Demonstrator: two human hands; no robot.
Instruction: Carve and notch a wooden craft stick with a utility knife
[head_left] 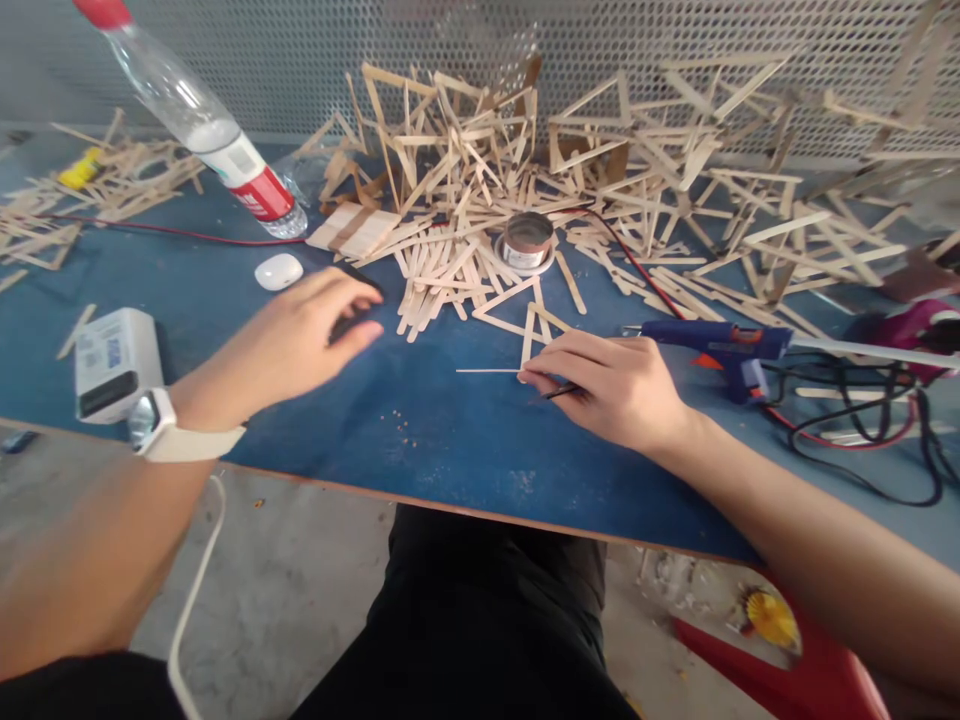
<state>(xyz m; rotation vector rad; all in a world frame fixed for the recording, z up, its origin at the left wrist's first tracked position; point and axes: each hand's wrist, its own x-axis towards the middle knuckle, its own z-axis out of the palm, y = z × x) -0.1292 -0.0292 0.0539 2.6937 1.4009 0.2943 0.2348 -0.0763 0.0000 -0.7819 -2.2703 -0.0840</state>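
My left hand (281, 345), wearing a watch (157, 425) with a pale strap, is over the left part of the blue table. Its thumb and fingers are curved but apart. A dark object (364, 280) shows behind and between them; I cannot make out what it is. My right hand (611, 385) pinches the end of a thin wooden craft stick (484, 371), seen edge-on. A dark, slim, pen-like thing (562, 391) also pokes out from under its fingers. Just beyond the fingertips lie craft sticks (527, 335) set at angles. My right hand's palm is hidden.
Loose and joined craft sticks (457, 150) pile up along the mesh panel. A round tin (527, 240) stands among them. A blue glue gun (716, 345) and tangled cables (885, 420) lie right. A bottle (240, 170), white mouse (278, 272) and small box (118, 365) are left.
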